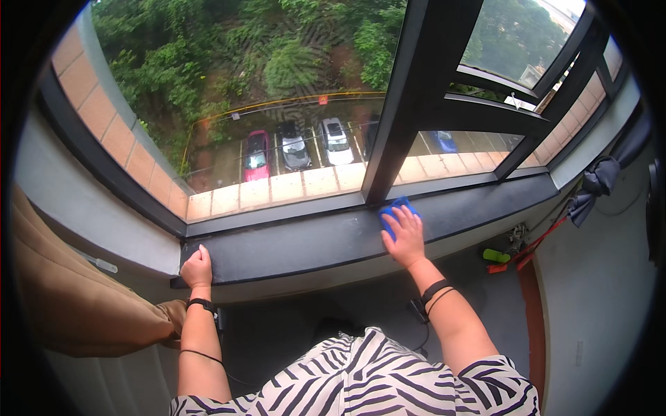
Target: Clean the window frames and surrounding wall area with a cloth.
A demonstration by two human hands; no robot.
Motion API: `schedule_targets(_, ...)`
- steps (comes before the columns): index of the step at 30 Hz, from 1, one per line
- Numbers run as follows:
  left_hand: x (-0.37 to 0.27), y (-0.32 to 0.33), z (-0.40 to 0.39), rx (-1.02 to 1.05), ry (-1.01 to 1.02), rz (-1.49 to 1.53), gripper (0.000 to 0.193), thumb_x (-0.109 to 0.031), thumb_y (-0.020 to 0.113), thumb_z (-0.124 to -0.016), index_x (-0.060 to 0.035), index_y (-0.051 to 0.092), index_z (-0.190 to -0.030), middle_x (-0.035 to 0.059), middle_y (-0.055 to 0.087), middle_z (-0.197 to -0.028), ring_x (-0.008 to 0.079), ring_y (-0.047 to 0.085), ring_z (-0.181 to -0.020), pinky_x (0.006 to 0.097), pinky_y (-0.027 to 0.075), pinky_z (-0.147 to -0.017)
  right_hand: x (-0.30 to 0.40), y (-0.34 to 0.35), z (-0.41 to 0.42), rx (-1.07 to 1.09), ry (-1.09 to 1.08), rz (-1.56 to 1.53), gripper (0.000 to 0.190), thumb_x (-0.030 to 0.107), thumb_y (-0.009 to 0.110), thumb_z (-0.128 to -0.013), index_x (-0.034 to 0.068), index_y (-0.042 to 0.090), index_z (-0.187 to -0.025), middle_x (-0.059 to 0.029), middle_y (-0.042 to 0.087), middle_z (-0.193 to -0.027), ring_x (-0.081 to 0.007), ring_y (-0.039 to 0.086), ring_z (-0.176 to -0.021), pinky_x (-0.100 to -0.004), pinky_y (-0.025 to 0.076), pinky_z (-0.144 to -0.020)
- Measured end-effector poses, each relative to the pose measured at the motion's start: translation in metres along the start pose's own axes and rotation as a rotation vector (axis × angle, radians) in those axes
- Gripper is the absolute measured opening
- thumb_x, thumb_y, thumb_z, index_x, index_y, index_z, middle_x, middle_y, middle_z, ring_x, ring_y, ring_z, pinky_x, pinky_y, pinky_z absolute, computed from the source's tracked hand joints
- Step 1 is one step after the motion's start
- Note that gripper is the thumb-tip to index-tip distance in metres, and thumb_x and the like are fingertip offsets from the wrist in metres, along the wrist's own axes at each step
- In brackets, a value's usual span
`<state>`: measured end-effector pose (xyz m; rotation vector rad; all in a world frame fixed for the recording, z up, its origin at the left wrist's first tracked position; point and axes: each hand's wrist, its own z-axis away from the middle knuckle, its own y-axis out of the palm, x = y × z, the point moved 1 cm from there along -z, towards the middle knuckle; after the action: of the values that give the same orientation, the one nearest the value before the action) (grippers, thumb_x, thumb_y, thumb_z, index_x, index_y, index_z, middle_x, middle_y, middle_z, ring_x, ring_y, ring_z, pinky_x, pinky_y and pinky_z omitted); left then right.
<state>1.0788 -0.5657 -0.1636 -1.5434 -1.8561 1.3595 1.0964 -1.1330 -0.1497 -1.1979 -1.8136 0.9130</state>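
My right hand point(406, 236) presses a blue cloth point(389, 218) flat on the dark windowsill point(302, 236), close to the foot of the thick window mullion. The fingers are spread over the cloth, and part of it shows beyond the fingertips. At the sill's left end, my left hand point(197, 266) is curled into a fist and rests on the sill near its front edge. Nothing shows in the left fist. Pale marks lie on the sill between the hands.
A dark-framed window point(385, 130) rises behind the sill, with a tilted-out pane at the upper right. A tied tan curtain point(93, 291) hangs at the left. A knotted grey curtain point(598, 179), red straps and a lime-green object point(496, 255) are at the right.
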Motion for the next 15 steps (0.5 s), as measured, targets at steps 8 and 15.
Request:
schedule_targets(8, 0.004, 0.008, 0.001, -0.048, 0.013, -0.006, 0.048, -0.042, 0.057, -0.099, -0.0138, 0.071, -0.063, 0.0186, 0.064, -0.062, 0.0425, 0.063, -0.056, 0.0521, 0.049, -0.052, -0.046, -0.002, 0.008, -0.032, 0.190, 0.129, 0.049, 0.037, 0.067, -0.090, 0.020, 0.062, -0.136, -0.0107, 0.051, -0.148, -0.0349, 0.038, -0.145, -0.0575, 0.026, -0.118)
schedule_targets(15, 0.004, 0.006, 0.000, -0.067, 0.042, 0.011, 0.046, -0.041, 0.058, -0.098, -0.0137, 0.070, -0.063, 0.0185, 0.064, -0.061, 0.0425, 0.062, -0.056, 0.0523, 0.048, -0.052, 0.028, 0.021, 0.004, 0.040, 0.046, 0.071, 0.053, 0.044, 0.064, -0.092, 0.018, 0.059, -0.138, -0.0121, 0.050, -0.148, -0.0349, 0.035, -0.147, -0.0606, 0.024, -0.118)
